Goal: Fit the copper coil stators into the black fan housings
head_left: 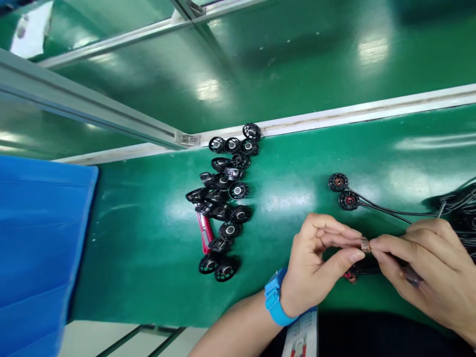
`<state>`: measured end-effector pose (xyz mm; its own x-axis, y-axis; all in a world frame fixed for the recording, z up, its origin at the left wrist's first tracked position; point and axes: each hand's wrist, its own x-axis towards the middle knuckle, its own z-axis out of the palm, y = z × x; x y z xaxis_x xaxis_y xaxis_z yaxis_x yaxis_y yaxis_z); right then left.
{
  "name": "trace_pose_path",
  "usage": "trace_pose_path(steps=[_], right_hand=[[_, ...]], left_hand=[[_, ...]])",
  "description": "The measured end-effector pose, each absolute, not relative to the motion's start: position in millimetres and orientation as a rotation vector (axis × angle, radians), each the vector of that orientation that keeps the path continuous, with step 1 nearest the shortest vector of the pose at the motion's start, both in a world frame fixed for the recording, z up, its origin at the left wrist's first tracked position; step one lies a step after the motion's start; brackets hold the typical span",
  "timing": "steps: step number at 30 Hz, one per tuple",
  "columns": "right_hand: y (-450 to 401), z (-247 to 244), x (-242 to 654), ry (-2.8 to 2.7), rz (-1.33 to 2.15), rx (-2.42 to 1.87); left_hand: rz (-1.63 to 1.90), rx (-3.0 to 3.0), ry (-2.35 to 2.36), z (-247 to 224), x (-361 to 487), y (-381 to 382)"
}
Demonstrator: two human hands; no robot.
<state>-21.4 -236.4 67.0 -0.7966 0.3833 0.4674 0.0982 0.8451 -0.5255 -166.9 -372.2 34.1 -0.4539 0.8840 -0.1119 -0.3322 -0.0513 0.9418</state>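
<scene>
My left hand [320,263], with a blue band [274,297] at the wrist, pinches a small copper-coloured ribbed ring [365,244] between thumb and fingers. From the right, the thumb and forefinger of my right hand [427,263] touch the same ring. Beneath my hands, a reddish wound part [350,276] partly shows. Just beyond them lie two round black parts with copper or red windings, the upper one [338,182] and the lower one [348,200], with black cables [386,208] running right.
Several black wheel-like housings [237,190] lie in a loose column on the green table [148,238], beside a red tool [205,233]. A blue sheet or bin [40,248] stands left. A metal frame post [92,106] and white rail [334,119] border the table. Cables bunch right.
</scene>
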Motion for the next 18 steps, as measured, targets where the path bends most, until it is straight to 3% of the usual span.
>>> trace_pose_path(steps=[3,6,9,18], right_hand=[[-231,62,-12,-2.377,0.897,-0.447],[-219,56,-6,-1.98,1.391,-0.57],[-202,52,-8,-1.673,1.598,-0.595],[-177,56,-16,-1.568,1.679,-0.678]], left_hand=[[1.559,1.064,1.733,35,-189,-375],[1.172,1.465,2.373,39,-221,-376],[0.818,1.494,2.78,38,-247,-378],[0.543,1.768,2.539,6,-266,-393]])
